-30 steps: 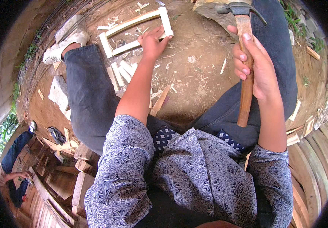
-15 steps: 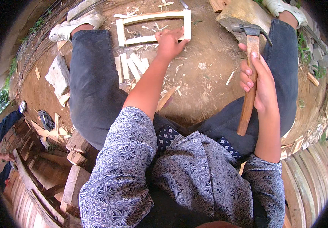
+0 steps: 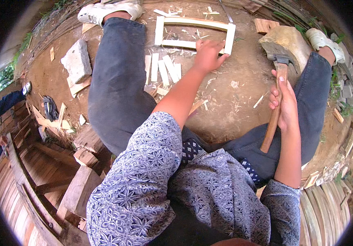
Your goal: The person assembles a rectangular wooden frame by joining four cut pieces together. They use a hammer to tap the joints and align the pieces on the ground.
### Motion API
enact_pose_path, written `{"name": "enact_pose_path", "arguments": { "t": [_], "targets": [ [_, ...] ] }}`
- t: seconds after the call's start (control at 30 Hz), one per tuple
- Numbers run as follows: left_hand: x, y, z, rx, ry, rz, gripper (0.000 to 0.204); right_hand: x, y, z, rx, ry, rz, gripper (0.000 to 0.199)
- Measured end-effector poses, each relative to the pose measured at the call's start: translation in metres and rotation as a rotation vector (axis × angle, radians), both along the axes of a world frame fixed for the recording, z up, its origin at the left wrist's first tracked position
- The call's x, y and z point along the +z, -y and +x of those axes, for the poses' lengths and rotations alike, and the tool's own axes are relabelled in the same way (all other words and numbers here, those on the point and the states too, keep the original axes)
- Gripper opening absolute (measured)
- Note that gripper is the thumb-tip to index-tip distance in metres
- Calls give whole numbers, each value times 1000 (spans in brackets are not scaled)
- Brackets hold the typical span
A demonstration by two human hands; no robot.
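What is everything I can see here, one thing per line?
wooden frame: one, pale, rectangular, on the dirt ahead between the feet
wood slats: several, pale, lying side by side on the dirt near the frame
hammer: one, wooden handle, dark head up by the big stone
big stone: one, tan, by the right foot
flat stone block: one, grey, on the dirt at left
wood offcuts: many, pale, scattered at left
plank stack: brown, lower left
shoes: two, whitish, on the person's feet
left hand: resting on the frame's near rail
right hand: closed around the hammer handle
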State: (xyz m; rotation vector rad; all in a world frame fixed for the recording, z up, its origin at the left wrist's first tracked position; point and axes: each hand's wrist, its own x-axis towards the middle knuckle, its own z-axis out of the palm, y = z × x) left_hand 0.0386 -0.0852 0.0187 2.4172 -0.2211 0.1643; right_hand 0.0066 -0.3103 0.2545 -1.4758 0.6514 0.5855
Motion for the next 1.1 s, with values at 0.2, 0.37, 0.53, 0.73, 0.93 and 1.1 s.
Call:
{"name": "enact_pose_path", "arguments": {
  "t": [0.2,0.37,0.53,0.73,0.93,1.1],
  "targets": [
    [-3,-9,-5,-9,110,-40,51,-9,0,1,60,-2,-33,44],
    [9,3,-13,78,89,60,56,-16,2,1,87,-13,-38,43],
    [20,18,-6,100,55,-1,70,-11,-1,-1,92,-24,-28,44],
    [14,8,11,-126,45,87,67,-7,-4,-4,93,-41,-6,45],
    [12,-1,23,-248,80,72,66,-2,-5,-5,109,-60,6,44],
    [21,-11,49,-435,-175,118,70,-2,-1,-6,93,-69,46,43]
  ]
}}
